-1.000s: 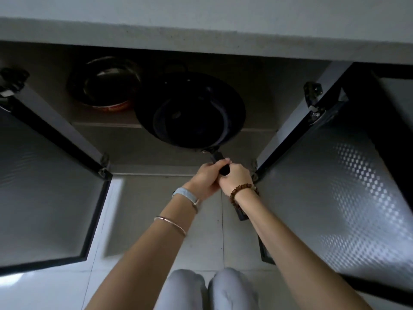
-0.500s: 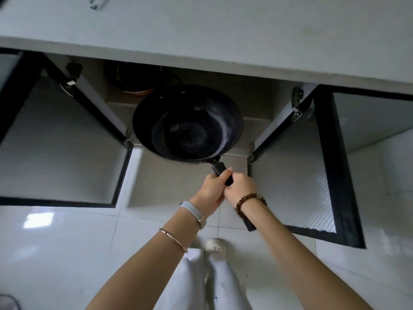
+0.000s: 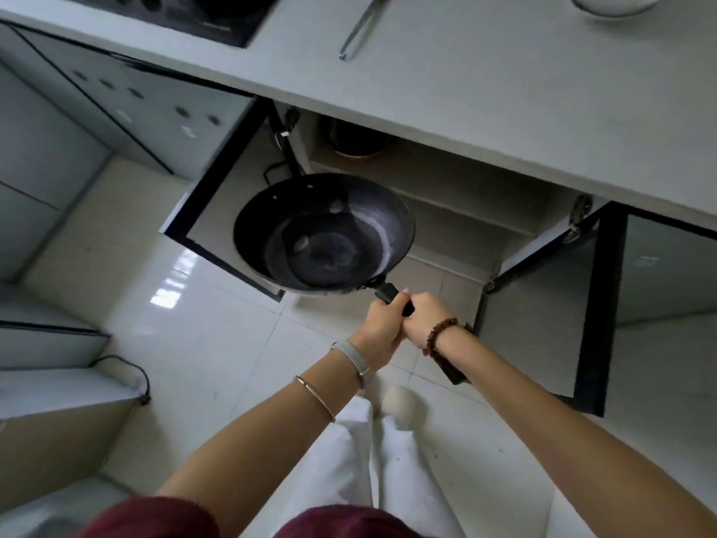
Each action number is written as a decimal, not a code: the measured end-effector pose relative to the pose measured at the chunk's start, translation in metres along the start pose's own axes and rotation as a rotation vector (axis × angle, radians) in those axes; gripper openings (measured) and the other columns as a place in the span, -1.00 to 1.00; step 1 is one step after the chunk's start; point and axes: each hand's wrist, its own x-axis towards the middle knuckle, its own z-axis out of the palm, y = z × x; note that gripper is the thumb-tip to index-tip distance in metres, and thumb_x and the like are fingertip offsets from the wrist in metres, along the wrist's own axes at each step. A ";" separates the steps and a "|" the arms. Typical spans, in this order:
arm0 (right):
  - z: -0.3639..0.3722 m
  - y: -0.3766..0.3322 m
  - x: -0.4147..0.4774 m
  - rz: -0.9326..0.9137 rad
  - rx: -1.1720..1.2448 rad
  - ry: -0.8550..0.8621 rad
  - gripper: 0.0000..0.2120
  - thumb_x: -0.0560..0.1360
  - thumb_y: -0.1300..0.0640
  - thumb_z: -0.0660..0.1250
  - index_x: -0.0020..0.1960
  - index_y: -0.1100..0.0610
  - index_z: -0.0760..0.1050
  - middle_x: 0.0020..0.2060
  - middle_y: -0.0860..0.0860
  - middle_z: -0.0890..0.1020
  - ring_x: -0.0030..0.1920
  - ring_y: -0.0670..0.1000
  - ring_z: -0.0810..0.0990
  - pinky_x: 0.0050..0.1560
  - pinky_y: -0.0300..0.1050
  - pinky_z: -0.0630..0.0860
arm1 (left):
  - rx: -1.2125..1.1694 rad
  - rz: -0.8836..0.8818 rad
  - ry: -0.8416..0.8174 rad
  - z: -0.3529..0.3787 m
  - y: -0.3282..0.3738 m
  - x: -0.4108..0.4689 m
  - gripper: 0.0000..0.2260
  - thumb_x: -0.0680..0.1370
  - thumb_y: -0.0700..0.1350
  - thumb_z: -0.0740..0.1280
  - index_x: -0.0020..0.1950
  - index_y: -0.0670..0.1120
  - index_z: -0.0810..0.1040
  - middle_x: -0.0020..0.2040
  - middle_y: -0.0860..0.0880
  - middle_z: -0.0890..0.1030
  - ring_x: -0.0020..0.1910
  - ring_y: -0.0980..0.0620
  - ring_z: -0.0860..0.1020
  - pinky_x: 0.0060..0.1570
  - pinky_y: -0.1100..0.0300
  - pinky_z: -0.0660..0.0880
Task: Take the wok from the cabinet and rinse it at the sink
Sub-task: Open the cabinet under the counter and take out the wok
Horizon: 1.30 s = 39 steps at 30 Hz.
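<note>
Under the table [image 3: 465,91], the wok [image 3: 322,234] is now out of the open cabinet [image 3: 446,196], raised over the floor [image 3: 194,343] (sink unseen), left hand [image 3: 382,324] and right hand [image 3: 425,318] in closed grip round its handle [image 3: 388,293], so carrying comes next.

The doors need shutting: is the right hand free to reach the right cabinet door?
Likely not yet: right hand and left hand both grip the wok handle; nothing else blocks the door.

Pale countertop [image 3: 504,91] with inset hob [image 3: 217,13], metal handle [image 3: 361,29], white bowl [image 3: 617,3]
</note>
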 end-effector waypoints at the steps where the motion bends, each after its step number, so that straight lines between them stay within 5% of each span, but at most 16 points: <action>1: -0.002 -0.009 -0.006 -0.029 -0.037 -0.015 -0.85 0.47 0.07 0.22 -0.13 0.12 0.51 -0.28 0.13 0.60 -0.24 0.19 0.63 -0.24 0.02 0.64 | -0.015 0.017 0.008 -0.004 0.004 -0.009 -0.83 0.64 -0.14 0.24 -0.06 -0.24 0.45 -0.19 -0.13 0.57 -0.24 -0.02 0.58 -0.30 0.18 0.55; 8: -0.011 -0.049 -0.045 -0.163 -0.137 -0.082 -0.89 0.49 0.13 0.22 -0.17 0.11 0.47 -0.40 0.04 0.52 -0.31 0.11 0.55 -0.24 -0.04 0.59 | -0.054 0.126 0.108 -0.024 0.022 -0.062 -0.80 0.64 -0.13 0.23 -0.11 -0.23 0.47 -0.22 -0.14 0.58 -0.25 -0.01 0.59 -0.32 0.21 0.57; 21: -0.102 -0.111 -0.061 -0.311 -0.138 0.109 -0.80 0.49 0.07 0.25 -0.02 0.16 0.57 -0.09 0.13 0.66 -0.06 0.16 0.64 -0.23 -0.12 0.49 | 0.062 0.366 0.097 0.012 0.116 -0.091 -0.57 0.60 0.01 0.30 0.19 -0.38 0.46 -0.08 -0.21 0.60 -0.12 -0.07 0.62 -0.25 0.15 0.53; 31: -0.184 -0.109 -0.024 -0.220 -0.051 0.399 -0.78 0.49 0.09 0.26 0.06 0.16 0.54 -0.05 0.15 0.66 -0.03 0.17 0.63 -0.07 -0.05 0.57 | 0.183 0.406 -0.158 0.096 0.186 -0.052 -0.80 0.62 -0.16 0.27 -0.18 -0.20 0.47 -0.30 -0.09 0.55 -0.36 0.05 0.55 -0.44 0.25 0.51; 39: -0.224 -0.096 0.028 0.004 0.076 0.551 -0.75 0.50 0.10 0.26 0.14 0.13 0.52 0.00 0.13 0.65 0.03 0.17 0.62 -0.07 -0.08 0.51 | 0.374 0.326 -0.352 0.152 0.221 0.001 -0.84 0.62 -0.09 0.25 -0.10 -0.16 0.46 -0.22 -0.10 0.56 -0.22 -0.04 0.55 -0.14 0.00 0.52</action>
